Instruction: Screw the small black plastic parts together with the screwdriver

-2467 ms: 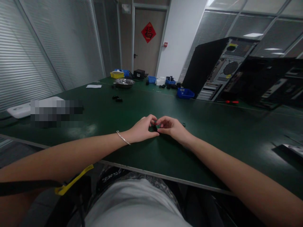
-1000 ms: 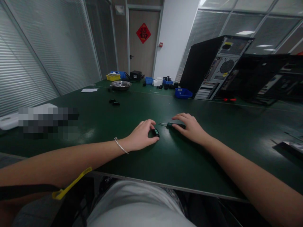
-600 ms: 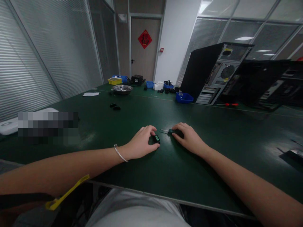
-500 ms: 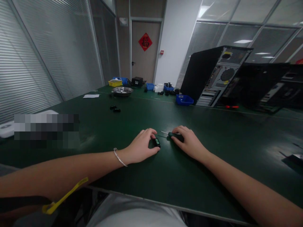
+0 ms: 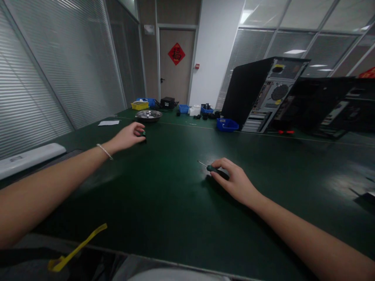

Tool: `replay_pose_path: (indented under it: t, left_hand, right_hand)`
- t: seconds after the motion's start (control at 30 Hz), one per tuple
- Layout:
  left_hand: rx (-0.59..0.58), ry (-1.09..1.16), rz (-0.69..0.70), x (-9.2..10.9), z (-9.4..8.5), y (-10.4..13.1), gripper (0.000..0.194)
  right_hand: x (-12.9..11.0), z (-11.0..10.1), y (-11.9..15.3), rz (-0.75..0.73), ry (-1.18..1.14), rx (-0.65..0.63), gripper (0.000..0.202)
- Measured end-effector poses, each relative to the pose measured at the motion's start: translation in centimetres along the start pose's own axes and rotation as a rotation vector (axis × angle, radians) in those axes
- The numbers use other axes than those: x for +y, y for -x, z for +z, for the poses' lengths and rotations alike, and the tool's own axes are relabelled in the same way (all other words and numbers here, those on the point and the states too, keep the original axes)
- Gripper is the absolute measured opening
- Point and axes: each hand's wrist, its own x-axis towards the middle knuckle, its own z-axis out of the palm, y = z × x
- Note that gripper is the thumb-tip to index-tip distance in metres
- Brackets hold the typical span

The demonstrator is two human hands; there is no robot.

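Observation:
My left hand reaches out over the left part of the green table, a bracelet at its wrist. Its thumb and fingers are closed round a small black part with a greenish face, mostly hidden by the fingers. Dark pieces seen there earlier are covered by this hand. In my right hand, near the middle of the table, is a screwdriver with a dark green and black handle. Its thin shaft points to the far left.
Farther back stand a round metal dish, a yellow tray, a blue bin and several small black parts. A black computer case rises at the right. A white device lies along the left edge, near a paper sheet.
My left hand has moved forward and left with the small black part, to where two dark pieces lay. My right hand stays nearly in place with the screwdriver.

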Motion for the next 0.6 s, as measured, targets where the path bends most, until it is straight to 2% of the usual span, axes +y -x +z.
replay_pose_path:
  t: [0.1, 0.2, 0.33, 0.5, 0.6]
  left_hand:
    - [0.032, -0.124, -0.128, -5.5, -2.2, -1.7, 0.055]
    - [-0.019, -0.17, -0.201, -8.4, -2.3, -1.7, 0.053]
    - [-0.039, -0.202, -0.175, -8.6, -1.6, -1.3, 0.056]
    - [-0.034, -0.491, 0.094, -7.4, -0.4, -2.0, 0.054]
    - [-0.07, -0.619, 0.165, -6.6, 0.6, -2.5, 0.044]
  right_hand:
    - [-0.2, 0.0, 0.0, -0.006, 0.012, -0.031, 0.013]
    - [-0.4, -0.1, 0.0, -0.022, 0.046, -0.048, 0.013]
    - [-0.4, -0.2, 0.0, -0.035, 0.075, -0.051, 0.014]
    - [-0.6, -0.1, -0.2, -0.043, 0.078, -0.056, 0.014]
    - [-0.9, -0.2, -0.2, -0.055, 0.079, -0.057, 0.015]
